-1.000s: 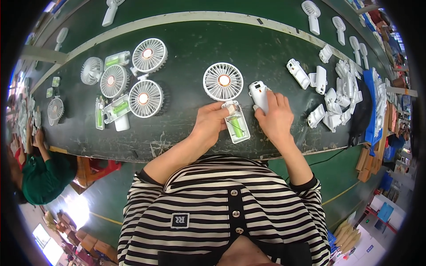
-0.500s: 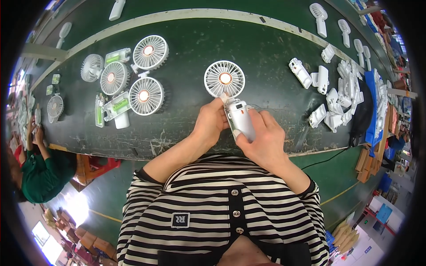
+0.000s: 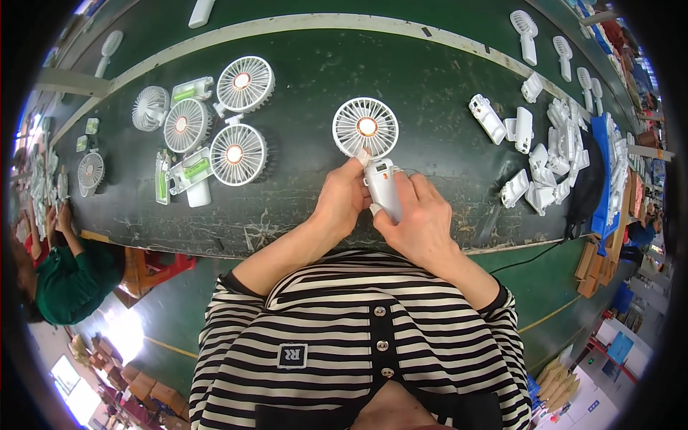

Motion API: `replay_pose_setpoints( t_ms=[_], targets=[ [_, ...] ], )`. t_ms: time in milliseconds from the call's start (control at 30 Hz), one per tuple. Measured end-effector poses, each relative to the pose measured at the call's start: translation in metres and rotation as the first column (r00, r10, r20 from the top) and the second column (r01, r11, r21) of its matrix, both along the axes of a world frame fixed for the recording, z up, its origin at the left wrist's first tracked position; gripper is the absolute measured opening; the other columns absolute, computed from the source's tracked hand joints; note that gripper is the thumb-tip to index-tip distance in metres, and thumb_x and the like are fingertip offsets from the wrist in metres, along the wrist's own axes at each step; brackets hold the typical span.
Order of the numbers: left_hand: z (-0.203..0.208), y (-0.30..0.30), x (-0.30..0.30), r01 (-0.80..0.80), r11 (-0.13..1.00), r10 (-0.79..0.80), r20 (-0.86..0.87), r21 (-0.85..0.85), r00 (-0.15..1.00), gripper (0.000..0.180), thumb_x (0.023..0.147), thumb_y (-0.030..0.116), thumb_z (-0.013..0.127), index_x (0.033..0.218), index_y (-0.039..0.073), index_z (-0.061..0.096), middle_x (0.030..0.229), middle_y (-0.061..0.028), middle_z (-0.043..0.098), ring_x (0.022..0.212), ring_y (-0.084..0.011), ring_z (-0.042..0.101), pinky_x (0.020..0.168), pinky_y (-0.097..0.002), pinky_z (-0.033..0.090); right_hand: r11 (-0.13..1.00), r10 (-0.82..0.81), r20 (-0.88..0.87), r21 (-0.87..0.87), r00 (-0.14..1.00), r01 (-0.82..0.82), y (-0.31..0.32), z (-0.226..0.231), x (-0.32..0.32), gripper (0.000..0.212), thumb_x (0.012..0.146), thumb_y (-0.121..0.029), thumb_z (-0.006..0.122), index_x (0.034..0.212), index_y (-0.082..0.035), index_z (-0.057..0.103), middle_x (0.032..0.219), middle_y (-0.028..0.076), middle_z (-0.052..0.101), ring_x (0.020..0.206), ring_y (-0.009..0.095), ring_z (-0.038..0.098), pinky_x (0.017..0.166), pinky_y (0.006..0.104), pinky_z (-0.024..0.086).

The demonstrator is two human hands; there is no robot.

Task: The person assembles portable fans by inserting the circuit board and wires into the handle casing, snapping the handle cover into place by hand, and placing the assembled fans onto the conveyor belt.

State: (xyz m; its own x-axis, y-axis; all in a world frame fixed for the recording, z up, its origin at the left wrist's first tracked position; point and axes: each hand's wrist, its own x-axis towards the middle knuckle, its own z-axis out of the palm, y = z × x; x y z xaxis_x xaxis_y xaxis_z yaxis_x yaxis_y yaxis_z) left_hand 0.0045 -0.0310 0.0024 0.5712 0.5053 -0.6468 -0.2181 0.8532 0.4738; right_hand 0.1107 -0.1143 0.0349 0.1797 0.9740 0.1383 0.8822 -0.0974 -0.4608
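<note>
A white handheld fan (image 3: 365, 127) with a round grille and a copper-coloured hub lies in front of me. My left hand (image 3: 342, 195) pinches it at the neck, where the handle joins the head. Below the neck, my right hand (image 3: 421, 215) wraps its fingers and thumb around a white handle casing (image 3: 385, 190) with a small dark window near its top. The casing lines up with the fan's neck, against my left fingertips. Whether its two halves are fully joined is hidden by my hands.
At left lie several fan heads (image 3: 234, 155) and opened handles with green batteries (image 3: 192, 169). White casing parts (image 3: 543, 168) are heaped at right beside a blue bin (image 3: 608, 179). More fans (image 3: 524, 36) lie beyond a pale rail (image 3: 344, 23). A co-worker in green (image 3: 75, 279) sits at left.
The casing has turned more upright and sits closer under the fan's neck. My right hand has shifted slightly left with it. Fans beyond the rail have slid a little to the right.
</note>
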Motion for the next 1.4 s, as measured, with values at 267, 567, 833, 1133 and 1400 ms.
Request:
replay_pose_setpoints(
  t_ms=[267,567,833,1133,1400],
  targets=[
    [-0.006,0.000,0.001,0.030,0.999,-0.029,-0.021,0.035,0.999,0.033,0.086,0.028,0.051,0.102,-0.001,0.054,0.095,-0.0094,0.058,0.082,-0.0181,0.057,0.071,-0.0311,0.045,0.999,0.046,0.027,-0.009,0.999,-0.046,-0.001,-0.003,0.002,0.044,0.061,-0.017,0.066,0.099,0.002,0.054,0.079,0.013,0.052,0.070,0.029,0.057,0.055,0.0372,0.048],
    [-0.001,0.003,0.004,0.094,0.994,-0.087,-0.105,0.063,0.991,0.028,0.084,0.020,0.056,0.100,-0.004,0.057,0.090,-0.0097,0.059,0.076,-0.0180,0.059,0.067,-0.0306,0.049,0.998,0.046,0.090,-0.034,0.995,-0.043,-0.005,-0.002,0.003,0.052,0.062,-0.025,0.070,0.103,0.002,0.052,0.083,0.012,0.053,0.072,0.028,0.057,0.054,0.0371,0.048],
    [-0.003,0.004,0.005,0.090,0.994,-0.084,-0.090,0.069,0.992,0.028,0.083,0.020,0.058,0.099,-0.004,0.057,0.092,-0.0100,0.059,0.079,-0.0180,0.059,0.072,-0.0322,0.049,0.974,0.029,-0.040,-0.221,0.999,-0.038,-0.017,0.009,0.007,0.066,0.062,-0.035,0.074,0.110,0.002,0.047,0.070,0.015,0.058,0.061,0.029,0.058,0.050,0.0369,0.047],
    [-0.001,0.007,0.002,0.035,0.988,-0.042,0.042,0.153,0.998,0.032,0.085,0.014,0.053,0.107,-0.007,0.049,0.102,-0.0191,0.058,0.095,-0.0263,0.058,0.085,-0.0369,0.047,0.945,-0.298,-0.650,-0.302,0.699,0.123,-0.011,-0.014,0.022,0.040,0.070,-0.029,0.070,0.093,0.000,0.058,0.069,0.012,0.062,0.063,0.021,0.063,0.054,0.0299,0.048],
    [-0.002,0.003,0.002,0.022,0.977,-0.076,0.247,0.214,0.966,0.033,0.084,0.019,0.057,0.107,-0.003,0.055,0.101,-0.0169,0.061,0.091,-0.0217,0.059,0.078,-0.0326,0.048,0.934,-0.272,-0.875,-0.340,0.399,-0.109,0.005,-0.014,0.020,0.028,0.079,-0.015,0.062,0.100,0.003,0.055,0.081,0.008,0.062,0.074,0.013,0.060,0.065,0.0265,0.048]
  ],
)
